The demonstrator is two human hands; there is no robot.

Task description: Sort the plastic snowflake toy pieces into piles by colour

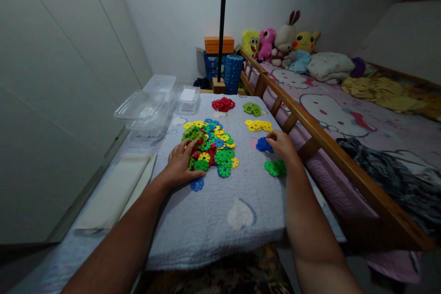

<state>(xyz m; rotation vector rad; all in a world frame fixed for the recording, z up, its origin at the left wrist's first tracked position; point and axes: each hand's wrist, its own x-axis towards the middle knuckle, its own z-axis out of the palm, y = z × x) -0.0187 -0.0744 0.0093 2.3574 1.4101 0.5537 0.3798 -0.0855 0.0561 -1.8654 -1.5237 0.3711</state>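
Observation:
A mixed heap of plastic snowflake discs (213,147) in green, yellow, blue and red lies on a pale blue quilted cloth (220,220). My left hand (182,164) rests on the heap's left edge, fingers curled over some discs. A single blue disc (197,185) sits just below that hand. My right hand (282,144) is pinched over a small blue pile (263,144). Sorted piles lie around: red (223,104), light green (252,109), yellow (258,125) and dark green (275,167).
Clear plastic containers (151,108) stand at the back left. A wooden bed rail (310,124) runs along the right, with a bed and plush toys (282,41) behind. A black pole (222,23) rises at the back. A white board (117,193) lies at the left.

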